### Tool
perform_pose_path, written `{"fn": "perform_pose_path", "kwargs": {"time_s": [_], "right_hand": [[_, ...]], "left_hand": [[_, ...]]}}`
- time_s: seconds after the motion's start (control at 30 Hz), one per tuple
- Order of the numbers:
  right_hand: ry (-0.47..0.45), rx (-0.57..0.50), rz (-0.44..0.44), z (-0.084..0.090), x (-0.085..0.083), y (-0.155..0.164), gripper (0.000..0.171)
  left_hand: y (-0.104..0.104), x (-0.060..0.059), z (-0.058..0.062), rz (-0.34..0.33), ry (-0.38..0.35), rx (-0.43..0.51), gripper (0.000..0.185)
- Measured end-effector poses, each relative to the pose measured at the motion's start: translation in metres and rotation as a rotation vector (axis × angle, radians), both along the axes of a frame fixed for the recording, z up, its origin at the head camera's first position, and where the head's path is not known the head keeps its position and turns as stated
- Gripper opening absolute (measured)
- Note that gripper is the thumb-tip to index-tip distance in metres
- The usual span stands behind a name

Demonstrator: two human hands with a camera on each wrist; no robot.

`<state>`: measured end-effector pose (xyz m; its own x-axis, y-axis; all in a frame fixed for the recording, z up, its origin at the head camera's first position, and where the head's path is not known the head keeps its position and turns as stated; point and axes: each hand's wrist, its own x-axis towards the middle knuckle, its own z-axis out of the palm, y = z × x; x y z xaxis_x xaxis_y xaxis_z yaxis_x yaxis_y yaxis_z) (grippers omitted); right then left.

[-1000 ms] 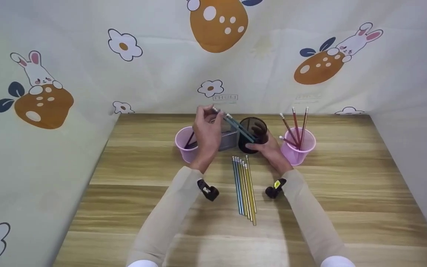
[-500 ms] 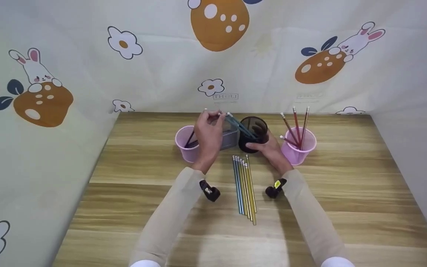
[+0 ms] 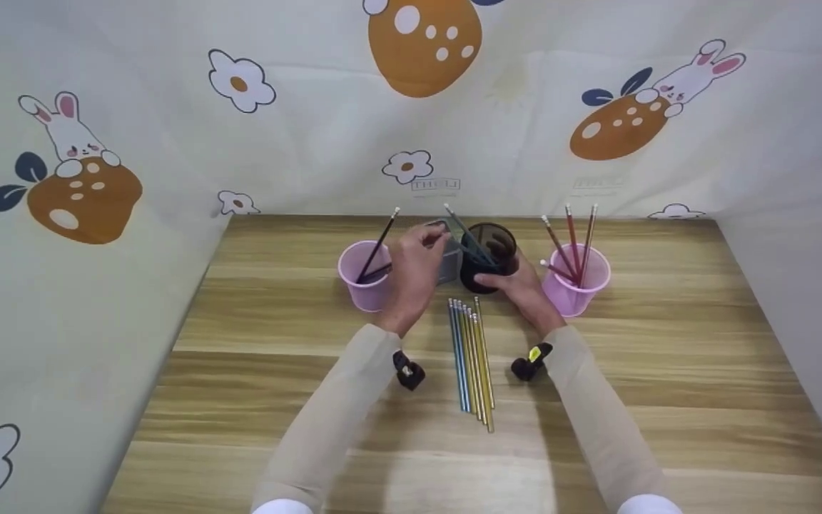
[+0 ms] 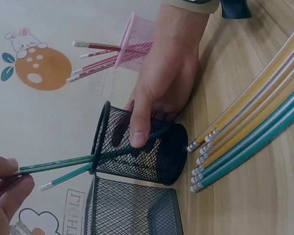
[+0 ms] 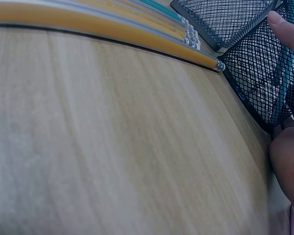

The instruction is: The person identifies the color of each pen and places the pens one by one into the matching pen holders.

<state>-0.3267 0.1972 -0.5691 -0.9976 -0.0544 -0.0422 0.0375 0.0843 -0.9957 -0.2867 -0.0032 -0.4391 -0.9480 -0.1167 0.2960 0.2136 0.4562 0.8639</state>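
Observation:
My left hand [image 3: 414,268] pinches a green pencil [image 4: 59,165] near its upper end. The pencil's lower part lies inside a black mesh pencil cup [image 4: 122,164]. Another green pencil [image 4: 68,177] leans out of the same cup, its white eraser end outward. My right hand [image 3: 525,289] grips the cup from its right side, thumb across the front of the mesh. Against the cup's left side stands a rectangular black mesh holder [image 4: 132,205], partly hidden behind my left hand in the head view. Closer to me, a row of yellow and blue-green pencils [image 3: 472,364] lies on the table.
A pink mesh cup [image 3: 362,296] with dark pencils stands left of my left hand. Another pink cup [image 3: 568,300], holding red and dark red pencils, stands beside my right wrist. A patterned cloth [image 3: 311,143] rises behind the wooden table [image 3: 254,400].
My left hand has shifted right and slightly down, closer to the black cup, bringing the pencil deeper into it. A dark pencil in the left pink cup is now uncovered. My right hand stays put.

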Motion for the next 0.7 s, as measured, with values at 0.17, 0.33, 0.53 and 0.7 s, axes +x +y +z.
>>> {"fn": "perform_pose_path", "kwargs": {"time_s": [0.17, 0.33, 0.53, 0.7], "right_hand": [[-0.010, -0.004, 0.011, 0.002, 0.001, 0.000, 0.089], [-0.011, 0.023, -0.007, 0.003, 0.001, 0.001, 0.090], [-0.018, 0.028, -0.020, 0.001, 0.001, 0.001, 0.090], [-0.014, 0.023, -0.018, 0.000, 0.000, 0.001, 0.092]], "left_hand": [[0.007, 0.000, -0.002, -0.028, 0.031, -0.159, 0.015], [0.012, 0.001, -0.008, -0.013, 0.104, -0.269, 0.011], [0.011, 0.005, -0.014, -0.061, -0.008, -0.153, 0.021], [0.010, 0.009, -0.016, -0.070, -0.030, -0.127, 0.028]]}}
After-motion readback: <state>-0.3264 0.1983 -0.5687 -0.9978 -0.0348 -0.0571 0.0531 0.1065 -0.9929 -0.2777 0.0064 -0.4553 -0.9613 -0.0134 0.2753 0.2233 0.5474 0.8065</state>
